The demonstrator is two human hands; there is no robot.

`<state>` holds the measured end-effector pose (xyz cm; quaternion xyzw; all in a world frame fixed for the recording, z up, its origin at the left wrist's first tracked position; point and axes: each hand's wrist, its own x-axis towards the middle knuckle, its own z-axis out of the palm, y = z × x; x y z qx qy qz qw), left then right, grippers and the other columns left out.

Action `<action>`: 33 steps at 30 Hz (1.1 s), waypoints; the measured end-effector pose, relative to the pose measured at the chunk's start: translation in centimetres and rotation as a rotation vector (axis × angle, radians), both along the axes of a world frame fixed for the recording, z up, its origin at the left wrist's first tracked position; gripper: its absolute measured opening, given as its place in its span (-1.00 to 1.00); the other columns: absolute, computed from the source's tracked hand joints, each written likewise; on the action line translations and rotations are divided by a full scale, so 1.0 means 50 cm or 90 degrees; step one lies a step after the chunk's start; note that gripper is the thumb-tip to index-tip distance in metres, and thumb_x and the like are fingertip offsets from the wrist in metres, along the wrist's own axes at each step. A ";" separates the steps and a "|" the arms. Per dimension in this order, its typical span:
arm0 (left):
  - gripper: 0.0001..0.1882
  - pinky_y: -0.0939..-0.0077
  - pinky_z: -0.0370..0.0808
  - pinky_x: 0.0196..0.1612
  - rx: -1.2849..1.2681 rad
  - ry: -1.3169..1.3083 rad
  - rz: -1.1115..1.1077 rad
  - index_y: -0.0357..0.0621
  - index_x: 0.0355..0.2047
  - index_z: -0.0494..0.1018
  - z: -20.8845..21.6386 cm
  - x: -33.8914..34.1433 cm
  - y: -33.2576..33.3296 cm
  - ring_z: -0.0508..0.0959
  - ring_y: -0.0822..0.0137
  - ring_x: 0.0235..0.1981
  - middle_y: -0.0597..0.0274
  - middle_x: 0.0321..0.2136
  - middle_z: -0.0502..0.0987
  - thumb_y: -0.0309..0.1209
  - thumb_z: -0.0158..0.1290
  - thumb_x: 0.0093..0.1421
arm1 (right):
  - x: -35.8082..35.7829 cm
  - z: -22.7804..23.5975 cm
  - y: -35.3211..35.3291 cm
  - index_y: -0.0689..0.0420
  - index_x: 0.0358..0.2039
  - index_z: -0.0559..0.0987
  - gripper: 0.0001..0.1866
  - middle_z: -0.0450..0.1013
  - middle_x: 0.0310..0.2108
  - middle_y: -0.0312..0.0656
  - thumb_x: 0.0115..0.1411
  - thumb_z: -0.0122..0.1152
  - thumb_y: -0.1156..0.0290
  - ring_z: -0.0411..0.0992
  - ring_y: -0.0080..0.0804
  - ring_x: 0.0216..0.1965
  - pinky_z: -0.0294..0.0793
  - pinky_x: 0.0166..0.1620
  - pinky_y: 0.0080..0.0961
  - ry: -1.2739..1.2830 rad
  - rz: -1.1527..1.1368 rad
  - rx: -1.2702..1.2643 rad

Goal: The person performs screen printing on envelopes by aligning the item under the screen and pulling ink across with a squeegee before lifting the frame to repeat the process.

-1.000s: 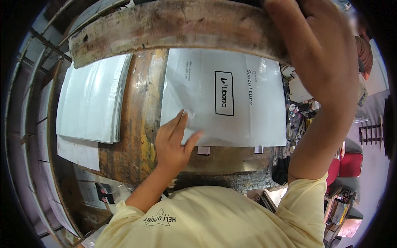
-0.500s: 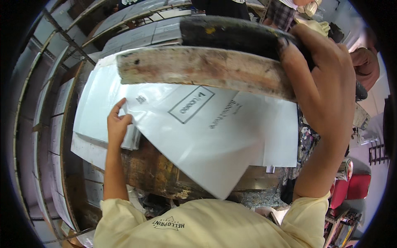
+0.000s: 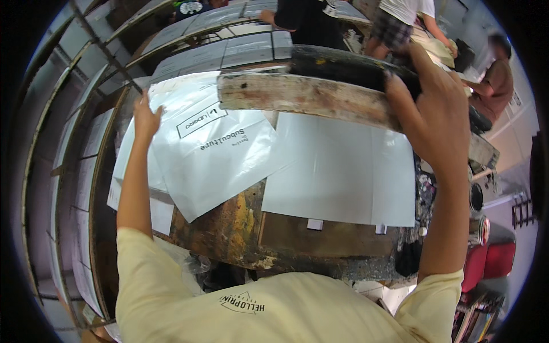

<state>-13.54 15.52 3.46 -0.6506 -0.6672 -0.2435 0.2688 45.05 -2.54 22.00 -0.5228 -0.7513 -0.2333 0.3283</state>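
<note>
My right hand (image 3: 437,106) grips the end of a worn wooden bar (image 3: 309,97), which looks like the edge of a raised printing frame. A dark bar with a yellow spot (image 3: 343,64) lies behind it, under the same hand. My left hand (image 3: 147,117) is at the upper left edge of a glossy white plastic sheet (image 3: 223,163) with black print, thumb and fingers closed on it. This sheet slants over a pile of white sheets (image 3: 128,163) on the left. Below the wooden bar, a plain white sheet (image 3: 337,171) lies flat on the stained worktable (image 3: 229,228).
Rack shelves (image 3: 86,188) holding white sheets stand at my left, and more laid-out sheets (image 3: 246,50) lie beyond the table. Several people are nearby, one in a checked garment (image 3: 392,28). Paint cans (image 3: 479,228) and a red chair (image 3: 498,260) are at the right.
My left hand has moved left and away from me, drawing the printed sheet from under the frame onto the left pile. The plain sheet is now more exposed. The frame stays raised in my right hand.
</note>
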 end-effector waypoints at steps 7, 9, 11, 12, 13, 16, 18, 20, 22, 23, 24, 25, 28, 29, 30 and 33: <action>0.31 0.41 0.64 0.08 -0.422 -1.064 -0.564 -0.29 0.58 0.08 0.028 0.502 -0.445 0.64 0.38 0.00 0.15 0.09 0.61 -0.45 0.66 -0.09 | -0.011 -0.143 -0.136 0.39 0.51 0.23 -0.01 0.50 -0.23 -0.06 0.27 0.34 0.02 0.45 -0.04 -0.13 0.36 0.01 -0.05 -0.086 -0.012 -0.162; -0.06 0.39 0.60 0.16 -0.406 -0.954 -0.408 -0.36 0.29 0.44 -0.031 0.551 -0.505 0.64 0.34 0.03 0.22 0.06 0.65 -0.45 0.66 -0.10 | -0.006 -0.221 -0.181 0.19 0.19 0.59 -0.38 0.50 -0.19 -0.13 0.25 0.42 0.04 0.44 -0.11 -0.05 0.36 0.02 -0.07 -0.101 0.013 -0.335; 0.02 0.19 0.58 0.18 -0.389 -0.782 -0.359 -0.27 0.28 0.49 -0.097 0.551 -0.532 0.64 0.16 0.01 0.13 -0.01 0.65 -0.26 0.71 -0.20 | -0.013 -0.307 -0.209 0.01 -0.20 0.73 -0.70 0.52 -0.18 -0.15 0.25 0.45 0.05 0.46 -0.14 -0.02 0.36 0.02 -0.09 -0.090 0.037 -0.388; 0.04 0.13 0.55 0.20 -0.384 -0.709 -0.334 -0.24 0.27 0.50 -0.133 0.549 -0.543 0.62 0.09 0.05 0.10 -0.01 0.63 -0.20 0.72 -0.23 | -0.019 -0.347 -0.219 0.01 -0.14 0.72 -0.66 0.53 -0.18 -0.16 0.23 0.46 0.04 0.48 -0.13 -0.04 0.42 -0.01 -0.09 -0.075 0.022 -0.386; 0.07 0.07 0.53 0.22 -0.412 -0.634 -0.275 -0.22 0.27 0.51 -0.167 0.545 -0.549 0.59 0.03 0.08 0.06 0.00 0.61 -0.14 0.73 -0.26 | -0.020 -0.378 -0.228 0.02 -0.14 0.72 -0.66 0.53 -0.18 -0.15 0.23 0.47 0.05 0.49 -0.12 -0.06 0.45 -0.03 -0.10 -0.047 0.039 -0.425; 0.09 0.07 0.45 0.12 -0.341 -0.418 -0.251 -0.22 0.18 0.58 -0.239 0.531 -0.559 0.48 0.01 0.01 0.10 -0.09 0.45 -0.06 0.72 -0.42 | -0.024 -0.459 -0.248 0.05 -0.09 0.70 -0.61 0.53 -0.15 -0.14 0.17 0.51 0.10 0.50 -0.11 -0.10 0.53 -0.08 -0.12 0.019 0.065 -0.508; 0.08 0.07 0.42 0.13 -0.386 -0.406 -0.234 -0.21 0.16 0.59 -0.261 0.526 -0.560 0.47 -0.03 0.00 0.09 -0.11 0.44 -0.03 0.70 -0.42 | -0.027 -0.492 -0.254 0.09 0.03 0.70 -0.49 0.53 -0.10 -0.12 0.11 0.56 0.14 0.50 -0.09 -0.11 0.59 -0.09 -0.13 0.023 0.042 -0.549; 0.09 0.08 0.41 0.12 -0.401 -0.410 -0.230 -0.20 0.16 0.59 -0.267 0.524 -0.558 0.46 -0.02 0.00 0.08 -0.11 0.45 -0.02 0.71 -0.44 | -0.027 -0.510 -0.261 0.09 0.07 0.67 -0.43 0.53 -0.12 -0.11 0.06 0.58 0.16 0.51 -0.08 -0.11 0.60 -0.09 -0.13 0.012 0.059 -0.522; 0.10 0.10 0.40 0.11 -0.407 -0.420 -0.225 -0.19 0.16 0.61 -0.264 0.524 -0.553 0.44 0.00 0.00 0.10 -0.12 0.45 -0.01 0.71 -0.47 | -0.028 -0.517 -0.262 0.10 0.13 0.63 -0.32 0.53 -0.14 -0.12 -0.02 0.63 0.19 0.51 -0.07 -0.11 0.60 -0.08 -0.10 0.025 0.080 -0.504; 0.10 0.10 0.40 0.11 -0.413 -0.417 -0.222 -0.19 0.15 0.61 -0.262 0.525 -0.552 0.44 0.00 0.00 0.11 -0.12 0.45 0.00 0.70 -0.47 | -0.028 -0.518 -0.257 0.10 0.13 0.63 -0.30 0.53 -0.12 -0.13 -0.04 0.64 0.19 0.50 -0.06 -0.11 0.59 -0.07 -0.10 0.012 0.089 -0.492; 0.10 0.10 0.40 0.11 -0.420 -0.415 -0.219 -0.19 0.14 0.62 -0.261 0.524 -0.551 0.44 0.01 -0.01 0.12 -0.12 0.45 0.01 0.70 -0.48 | -0.028 -0.519 -0.247 0.10 0.13 0.64 -0.29 0.53 -0.11 -0.13 -0.07 0.65 0.20 0.50 -0.06 -0.11 0.59 -0.07 -0.10 0.006 0.098 -0.474; 0.10 0.10 0.40 0.11 -0.427 -0.413 -0.217 -0.19 0.13 0.62 -0.261 0.524 -0.551 0.44 0.01 -0.01 0.13 -0.12 0.45 0.03 0.70 -0.48 | -0.028 -0.520 -0.233 0.10 0.14 0.64 -0.27 0.53 -0.10 -0.13 -0.09 0.66 0.21 0.50 -0.05 -0.10 0.59 -0.07 -0.10 0.002 0.111 -0.427; 0.13 0.12 0.38 0.11 -0.436 -0.394 -0.209 -0.22 0.13 0.62 -0.269 0.518 -0.555 0.42 0.05 0.00 0.14 -0.10 0.43 0.10 0.69 -0.48 | -0.020 -0.529 -0.157 0.07 0.15 0.63 -0.23 0.53 -0.08 -0.14 -0.14 0.67 0.23 0.49 -0.04 -0.10 0.58 -0.08 -0.07 -0.011 0.081 -0.458; 0.14 0.13 0.38 0.11 -0.431 -0.395 -0.208 -0.23 0.14 0.61 -0.274 0.516 -0.557 0.42 0.06 0.00 0.14 -0.09 0.42 0.11 0.68 -0.48 | -0.013 -0.536 -0.117 0.06 0.16 0.63 -0.23 0.53 -0.08 -0.14 -0.14 0.67 0.24 0.50 -0.04 -0.10 0.58 -0.08 -0.08 -0.008 0.071 -0.462; 0.15 0.14 0.38 0.12 -0.449 -0.401 -0.211 -0.24 0.15 0.60 -0.277 0.511 -0.560 0.41 0.07 0.02 0.15 -0.07 0.41 0.14 0.67 -0.46 | -0.007 -0.545 -0.074 0.05 0.16 0.63 -0.24 0.53 -0.09 -0.15 -0.13 0.67 0.25 0.50 -0.05 -0.10 0.58 -0.09 -0.09 -0.016 0.060 -0.437; 0.18 0.15 0.38 0.12 -0.458 -0.392 -0.211 -0.26 0.17 0.58 -0.284 0.501 -0.566 0.41 0.08 0.01 0.14 -0.07 0.41 0.17 0.66 -0.45 | 0.017 -0.572 0.066 0.04 0.16 0.63 -0.30 0.51 -0.12 -0.18 -0.05 0.64 0.28 0.50 -0.09 -0.09 0.59 -0.12 -0.15 -0.036 0.046 -0.371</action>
